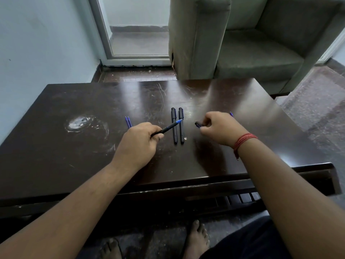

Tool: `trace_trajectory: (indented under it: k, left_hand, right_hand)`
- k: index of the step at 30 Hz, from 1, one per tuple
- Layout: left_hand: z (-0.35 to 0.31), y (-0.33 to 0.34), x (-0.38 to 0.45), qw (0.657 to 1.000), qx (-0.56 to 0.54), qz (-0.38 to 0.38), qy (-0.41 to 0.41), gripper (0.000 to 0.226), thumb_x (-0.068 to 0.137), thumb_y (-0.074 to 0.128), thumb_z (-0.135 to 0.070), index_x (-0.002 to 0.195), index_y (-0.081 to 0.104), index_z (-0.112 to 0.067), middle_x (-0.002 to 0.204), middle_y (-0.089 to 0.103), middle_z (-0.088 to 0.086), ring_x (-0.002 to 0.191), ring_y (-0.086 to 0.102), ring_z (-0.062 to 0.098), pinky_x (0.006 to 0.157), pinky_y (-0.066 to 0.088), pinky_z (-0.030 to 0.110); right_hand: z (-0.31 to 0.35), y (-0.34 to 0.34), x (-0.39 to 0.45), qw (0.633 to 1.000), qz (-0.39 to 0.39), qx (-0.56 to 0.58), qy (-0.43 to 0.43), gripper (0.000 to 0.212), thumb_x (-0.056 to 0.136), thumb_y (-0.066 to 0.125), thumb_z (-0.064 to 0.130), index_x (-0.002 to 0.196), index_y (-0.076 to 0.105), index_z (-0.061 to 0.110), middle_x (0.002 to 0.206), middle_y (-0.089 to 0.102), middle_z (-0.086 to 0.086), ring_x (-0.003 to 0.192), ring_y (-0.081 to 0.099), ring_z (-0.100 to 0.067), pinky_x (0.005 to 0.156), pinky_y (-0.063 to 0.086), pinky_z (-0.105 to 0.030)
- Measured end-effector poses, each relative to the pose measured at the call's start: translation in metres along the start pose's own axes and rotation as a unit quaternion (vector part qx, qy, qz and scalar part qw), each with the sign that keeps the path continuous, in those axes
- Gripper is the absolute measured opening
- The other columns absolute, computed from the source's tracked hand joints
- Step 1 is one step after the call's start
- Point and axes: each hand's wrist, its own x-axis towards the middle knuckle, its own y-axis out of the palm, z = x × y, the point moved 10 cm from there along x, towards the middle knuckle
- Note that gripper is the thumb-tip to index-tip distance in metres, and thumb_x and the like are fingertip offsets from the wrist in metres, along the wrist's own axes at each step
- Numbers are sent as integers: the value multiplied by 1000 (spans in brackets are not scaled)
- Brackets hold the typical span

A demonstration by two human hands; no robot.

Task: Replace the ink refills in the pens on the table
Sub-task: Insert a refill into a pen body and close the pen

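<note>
On the dark table (74, 146), just in front of the person, the left hand (139, 142) is the grip that matters: its fingers are curled tight round the back half of a black pen (166, 129). The pen's long axis slants up and to the right, away from the hand, and its blue tip hangs over the two capped pens (177, 125) that lie side by side, pointing straight away from the person. The right hand (217, 126) is just beyond that pair, its fingers pinched on a small black cap (198, 124) whose end points back toward the pen tip. Cap and tip lie nearly on one line, apart, with the capped pair between and below them. My reading is that the next move brings them together, or else draws the refill out. Two blue refills (128, 122) lie just behind the left hand; another blue end (231, 114) peeps out past the right hand.
</note>
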Motion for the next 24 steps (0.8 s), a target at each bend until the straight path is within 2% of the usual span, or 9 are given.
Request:
trace_trajectory:
  k: [2, 3, 6, 11, 18, 24]
  left_hand:
    - [0, 0, 0, 1000, 0, -1, 0, 13, 91, 68, -21, 102, 74, -17, 71, 48, -15, 72, 48, 10, 66, 32, 21]
    - [0, 0, 0, 1000, 0, -1, 1, 14, 91, 68, -21, 102, 74, -17, 71, 48, -15, 72, 47, 9, 65, 31, 21]
    - [-2, 0, 0, 1000, -2, -1, 5, 14, 91, 68, -21, 103, 74, -17, 72, 48, -15, 72, 48, 9, 64, 31, 18]
    - [-9, 2, -2, 1000, -4, 3, 24, 12, 91, 68, -20, 101, 74, -17, 72, 49, -15, 73, 49, 8, 67, 37, 24]
    - [-11, 3, -2, 999, -12, 10, 30, 14, 90, 68, -19, 103, 75, -16, 70, 46, -19, 72, 48, 6, 67, 37, 22]
    - [-14, 4, -3, 999, -20, 18, 40, 15, 91, 68, -18, 103, 75, -16, 76, 52, -15, 73, 50, 8, 68, 45, 26]
  right_hand:
    - [-3, -5, -2, 981, -24, 191, 5, 5, 86, 61, 14, 87, 66, 13, 72, 69, -6, 69, 69, -25, 70, 60, -42]
    - [-3, -4, -2, 961, -22, 276, 8, 9, 87, 58, 9, 87, 67, 13, 66, 68, -5, 63, 69, -23, 68, 61, -42]
    - [0, -3, -1, 919, -18, 393, -2, 19, 89, 54, 6, 91, 72, 12, 64, 66, -6, 61, 63, -22, 65, 57, -37]
    - [8, -2, 2, 925, -16, 379, -29, 21, 87, 53, 7, 90, 73, 13, 64, 66, -4, 59, 61, -18, 64, 53, -33]
    - [16, 3, 1, 926, 6, 375, -42, 23, 88, 51, 4, 91, 73, 11, 66, 64, -5, 61, 61, -17, 62, 53, -30]
    - [18, 9, -1, 903, 26, 426, -46, 26, 85, 54, -9, 91, 72, 8, 91, 67, -27, 69, 61, -20, 67, 53, -30]
